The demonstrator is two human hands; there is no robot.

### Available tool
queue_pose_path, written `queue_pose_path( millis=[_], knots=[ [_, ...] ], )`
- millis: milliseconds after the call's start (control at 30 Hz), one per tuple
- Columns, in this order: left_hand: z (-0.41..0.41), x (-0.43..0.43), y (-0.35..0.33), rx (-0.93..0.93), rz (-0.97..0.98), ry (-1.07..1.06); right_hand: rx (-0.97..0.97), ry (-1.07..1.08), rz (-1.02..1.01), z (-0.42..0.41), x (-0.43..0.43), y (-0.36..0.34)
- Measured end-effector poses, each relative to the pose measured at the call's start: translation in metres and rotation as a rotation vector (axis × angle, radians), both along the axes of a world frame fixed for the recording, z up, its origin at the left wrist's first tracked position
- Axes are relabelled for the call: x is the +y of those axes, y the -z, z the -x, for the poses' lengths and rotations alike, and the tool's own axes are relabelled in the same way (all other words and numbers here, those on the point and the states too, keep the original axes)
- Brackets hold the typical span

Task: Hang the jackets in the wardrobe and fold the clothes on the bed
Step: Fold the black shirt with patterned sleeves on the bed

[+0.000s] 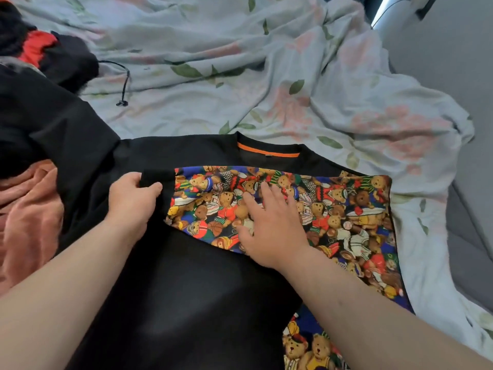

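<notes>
Only the person's two arms showed, from the hands back along the forearms to the lower edge of the view. The broad, fleshy left hand [133,198] had short fingers and a rounded thumb. The right hand [272,231] was of the same build, with a wide back, short thick fingers and soft, shallow knuckles. Both wrists were bare. The thick, rounded left forearm [66,284] was bare skin along all of its visible length, smooth in texture. The equally bare right forearm [386,316] carried a few faint small spots on its upper side. The fingernails were too blurred to describe.
</notes>
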State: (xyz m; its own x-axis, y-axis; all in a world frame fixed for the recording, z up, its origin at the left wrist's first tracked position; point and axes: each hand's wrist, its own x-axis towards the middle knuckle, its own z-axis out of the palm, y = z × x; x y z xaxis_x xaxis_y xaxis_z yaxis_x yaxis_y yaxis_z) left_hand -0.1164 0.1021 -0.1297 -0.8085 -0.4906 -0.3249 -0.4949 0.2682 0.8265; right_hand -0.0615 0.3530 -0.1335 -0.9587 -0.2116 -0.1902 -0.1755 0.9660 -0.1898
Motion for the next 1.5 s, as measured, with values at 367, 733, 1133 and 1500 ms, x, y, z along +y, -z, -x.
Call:
queue_pose_path(
  millis=[367,733,1133,1500],
  knots=[
    [-0.008,0.001,0.016,0.197,0.819,0.989,0.057,0.001,-0.056,0.022,-0.01,0.045],
    [0.006,-0.043,0.056,0.185,0.769,1.004,0.06,0.051,-0.066,0.02,-0.009,0.061],
    [0.015,-0.058,-0.005,0.434,0.72,0.459,0.082,0.061,-0.11,0.022,-0.006,0.07],
    [0.065,-0.117,-0.018,-0.097,0.838,0.083,0.129,0.058,-0.061,0.022,-0.011,0.074]
  ],
)
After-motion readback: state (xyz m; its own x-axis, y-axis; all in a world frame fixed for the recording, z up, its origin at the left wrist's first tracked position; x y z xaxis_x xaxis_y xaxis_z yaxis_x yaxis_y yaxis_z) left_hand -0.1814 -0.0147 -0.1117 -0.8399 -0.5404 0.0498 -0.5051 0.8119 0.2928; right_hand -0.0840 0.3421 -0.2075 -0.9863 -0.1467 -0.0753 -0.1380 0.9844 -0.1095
